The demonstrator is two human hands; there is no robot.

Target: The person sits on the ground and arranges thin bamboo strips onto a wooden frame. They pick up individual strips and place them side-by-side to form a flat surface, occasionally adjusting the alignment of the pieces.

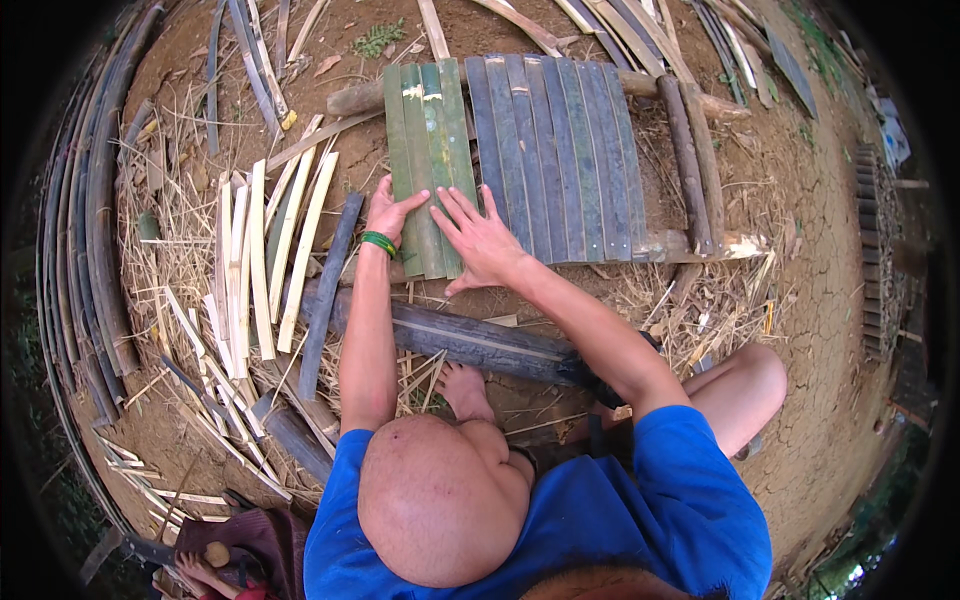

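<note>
Several green bamboo slats lie side by side across a wooden log frame. To their right, across a narrow gap, a row of dark weathered bamboo slats covers more of the frame. My left hand rests at the left edge of the green slats, its thumb stretched over them and its fingers along the outer side. With fingers spread, my right hand lies across the right edge of the same slats near their lower ends. Both hands are open, touching the slats without gripping them.
Pale split bamboo strips lie in a pile at the left. A thick dark bamboo pole crosses in front of my foot. Long bamboo poles line the far left. Another person's hand shows at the lower left.
</note>
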